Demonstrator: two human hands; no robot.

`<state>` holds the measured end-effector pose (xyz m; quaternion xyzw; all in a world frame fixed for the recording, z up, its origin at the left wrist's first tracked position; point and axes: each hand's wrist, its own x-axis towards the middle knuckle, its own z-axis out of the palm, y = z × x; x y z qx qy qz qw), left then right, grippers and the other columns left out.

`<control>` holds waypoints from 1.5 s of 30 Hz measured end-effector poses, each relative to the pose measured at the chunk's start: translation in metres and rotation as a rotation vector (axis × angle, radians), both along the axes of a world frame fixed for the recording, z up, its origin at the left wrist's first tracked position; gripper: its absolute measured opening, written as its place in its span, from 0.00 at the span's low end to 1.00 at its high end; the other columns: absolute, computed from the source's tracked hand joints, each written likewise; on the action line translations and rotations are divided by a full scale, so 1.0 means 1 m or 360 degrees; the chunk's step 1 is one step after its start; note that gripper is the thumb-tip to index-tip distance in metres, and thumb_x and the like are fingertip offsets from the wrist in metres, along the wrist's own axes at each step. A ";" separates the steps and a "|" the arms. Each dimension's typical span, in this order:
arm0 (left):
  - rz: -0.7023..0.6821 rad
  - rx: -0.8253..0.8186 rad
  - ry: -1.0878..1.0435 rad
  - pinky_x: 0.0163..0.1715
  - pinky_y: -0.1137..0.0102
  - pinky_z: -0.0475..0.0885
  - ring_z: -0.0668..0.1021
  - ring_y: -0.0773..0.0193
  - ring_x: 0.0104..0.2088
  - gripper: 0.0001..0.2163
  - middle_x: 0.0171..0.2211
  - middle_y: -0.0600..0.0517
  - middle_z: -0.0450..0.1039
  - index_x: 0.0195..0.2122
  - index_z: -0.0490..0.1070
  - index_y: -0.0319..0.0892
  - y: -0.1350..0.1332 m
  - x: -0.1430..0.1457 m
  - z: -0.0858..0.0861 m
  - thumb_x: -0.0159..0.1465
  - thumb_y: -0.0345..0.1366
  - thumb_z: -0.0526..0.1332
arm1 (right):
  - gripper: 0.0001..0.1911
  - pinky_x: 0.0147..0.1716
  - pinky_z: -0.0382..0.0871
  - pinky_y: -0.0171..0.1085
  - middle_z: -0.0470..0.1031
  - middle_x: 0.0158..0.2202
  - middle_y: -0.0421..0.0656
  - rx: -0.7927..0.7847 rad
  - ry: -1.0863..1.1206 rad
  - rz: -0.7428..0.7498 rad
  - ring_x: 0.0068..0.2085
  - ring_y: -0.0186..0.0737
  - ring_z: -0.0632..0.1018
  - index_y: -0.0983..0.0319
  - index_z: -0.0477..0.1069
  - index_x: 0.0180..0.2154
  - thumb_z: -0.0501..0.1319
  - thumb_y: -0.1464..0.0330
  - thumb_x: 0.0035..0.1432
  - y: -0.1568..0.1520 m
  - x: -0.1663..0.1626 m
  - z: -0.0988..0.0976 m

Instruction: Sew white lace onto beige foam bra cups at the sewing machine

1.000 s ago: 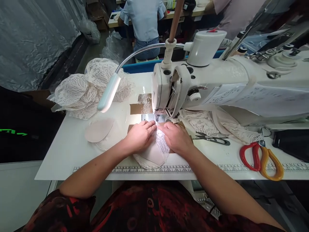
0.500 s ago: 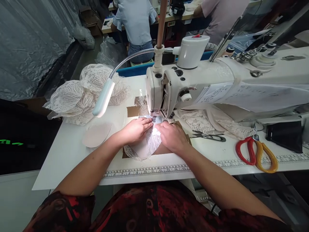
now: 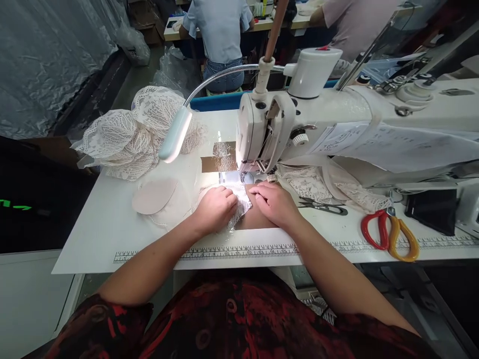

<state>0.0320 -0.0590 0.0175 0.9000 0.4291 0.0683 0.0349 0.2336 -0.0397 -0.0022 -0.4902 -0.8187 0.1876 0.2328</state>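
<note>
A piece of white lace fabric (image 3: 241,203) lies bunched below the needle area of a white sewing machine (image 3: 251,134). My left hand (image 3: 216,208) is closed on the lace, fingers curled over it; some of the piece is hidden under the hand. To the right of the lace, my right hand (image 3: 275,202) rests on a brown taped patch (image 3: 258,219) of the table. Its fingers are loosely bent, the index finger reaching to the lace's edge and the thumb a little apart. Nothing shows in that hand.
A lace pile (image 3: 127,134) and beige oval pads (image 3: 155,196) lie on the left. A lamp (image 3: 175,134) hangs over the table. At right are black thread snips (image 3: 324,206), red-and-yellow-handled scissors (image 3: 389,229) and lace pieces (image 3: 310,182). Two people sit beyond the machine.
Both hands have drawn back from the needle toward me. The lace, earlier spread flat with its rounded end toward me, is now bunched under my left hand. The camera view has shifted slightly.
</note>
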 end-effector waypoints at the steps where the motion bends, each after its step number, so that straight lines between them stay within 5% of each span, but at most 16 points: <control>1: -0.0006 0.0006 -0.0037 0.30 0.65 0.64 0.70 0.60 0.30 0.13 0.28 0.47 0.71 0.29 0.70 0.38 0.000 -0.001 -0.002 0.66 0.33 0.50 | 0.14 0.39 0.65 0.37 0.76 0.40 0.44 -0.0008 0.0038 0.0002 0.42 0.41 0.74 0.60 0.75 0.38 0.52 0.75 0.57 -0.001 0.000 0.001; 5: -0.0068 -0.0019 -0.0161 0.33 0.65 0.64 0.69 0.60 0.31 0.11 0.29 0.47 0.71 0.30 0.70 0.39 0.001 -0.007 -0.005 0.65 0.31 0.50 | 0.15 0.36 0.65 0.36 0.76 0.41 0.44 -0.0021 0.0106 0.0141 0.39 0.39 0.74 0.60 0.74 0.43 0.52 0.73 0.59 -0.009 0.001 0.007; 9: -0.0051 -0.0074 -0.0236 0.33 0.65 0.64 0.69 0.59 0.31 0.09 0.29 0.47 0.69 0.30 0.68 0.40 0.001 -0.010 -0.004 0.64 0.31 0.50 | 0.16 0.33 0.62 0.35 0.74 0.34 0.43 0.0038 -0.0205 0.0356 0.36 0.39 0.72 0.59 0.74 0.46 0.54 0.74 0.58 -0.017 0.001 0.006; 16: 0.0116 -0.0290 -0.0515 0.32 0.66 0.65 0.68 0.60 0.31 0.06 0.28 0.50 0.68 0.30 0.63 0.41 0.003 -0.020 -0.002 0.63 0.30 0.49 | 0.16 0.33 0.57 0.37 0.73 0.34 0.46 0.0223 -0.0522 0.0304 0.35 0.40 0.68 0.63 0.73 0.46 0.52 0.74 0.60 -0.032 0.005 0.000; 20: -0.0069 -0.0259 -0.0543 0.36 0.65 0.67 0.71 0.60 0.35 0.05 0.35 0.47 0.70 0.35 0.67 0.39 0.004 -0.021 -0.004 0.63 0.32 0.53 | 0.16 0.34 0.55 0.38 0.73 0.35 0.44 0.0306 -0.0587 0.0293 0.34 0.40 0.65 0.61 0.73 0.44 0.52 0.76 0.59 -0.043 0.007 -0.001; 26: -0.0344 -0.0075 -0.0298 0.36 0.65 0.65 0.71 0.60 0.36 0.13 0.37 0.46 0.71 0.44 0.73 0.41 0.000 -0.013 -0.013 0.66 0.30 0.50 | 0.17 0.35 0.55 0.38 0.73 0.38 0.43 0.0328 -0.0574 0.0210 0.36 0.41 0.64 0.59 0.72 0.45 0.53 0.77 0.57 -0.049 0.006 -0.006; 45: -0.0281 0.0137 0.0008 0.34 0.65 0.60 0.68 0.60 0.34 0.16 0.33 0.48 0.70 0.52 0.70 0.45 -0.007 -0.005 -0.021 0.64 0.30 0.55 | 0.20 0.36 0.60 0.37 0.73 0.39 0.46 0.0256 -0.0265 0.0225 0.37 0.40 0.68 0.63 0.73 0.48 0.50 0.78 0.58 -0.045 0.011 -0.007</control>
